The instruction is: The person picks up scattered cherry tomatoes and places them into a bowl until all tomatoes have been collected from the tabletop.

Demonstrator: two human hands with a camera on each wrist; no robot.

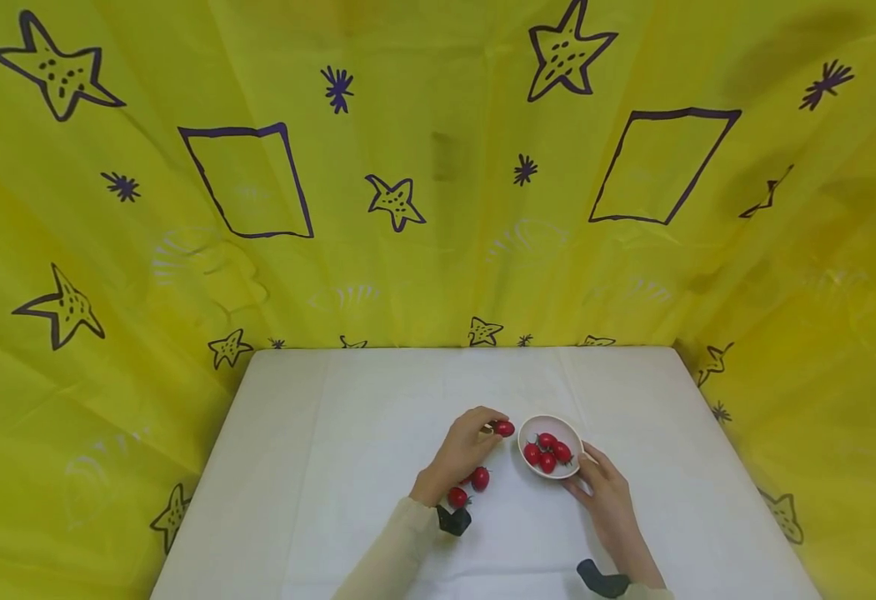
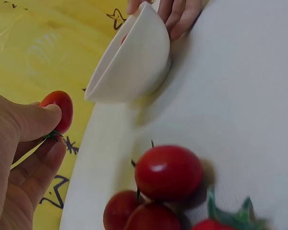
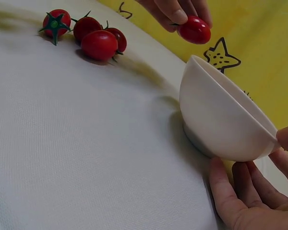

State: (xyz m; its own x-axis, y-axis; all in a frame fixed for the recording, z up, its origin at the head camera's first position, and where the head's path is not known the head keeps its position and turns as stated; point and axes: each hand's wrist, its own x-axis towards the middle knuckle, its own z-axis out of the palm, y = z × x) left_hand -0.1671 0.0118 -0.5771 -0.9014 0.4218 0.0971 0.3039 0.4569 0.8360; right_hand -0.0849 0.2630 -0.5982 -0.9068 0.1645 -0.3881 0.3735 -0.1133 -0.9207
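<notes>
Red and glossy, one cherry tomato (image 1: pixel 504 428) is being pinched between the thumb and fingers of the left hand (image 1: pixel 463 448), near the white bowl (image 1: pixel 550 423) but not touching it. The right hand (image 1: pixel 608 492) is grasping this bowl from its right side, thumb at the rim and fingers lower. Whether the bowl is resting on the white table (image 1: pixel 377 400), I cannot tell. Inside it, four tomatoes (image 1: pixel 548 441) are lying; some loose tomatoes (image 1: pixel 480 478) are sitting just beside the left wrist.

I am judging that the step in hand is the filling of the bowl, perhaps half done. The next move seems to be calling for a short shift of the left hand to its right, over the opening, then a gentle release.

Only the head view is showing clearly what is lying in the bowl. There, however, the left hand is partly hiding the loose tomatoes, whereas the right wrist view is showing four. The left wrist view is showing best the pinched tomato's green calyx (image 2: pixel 53 135).
</notes>
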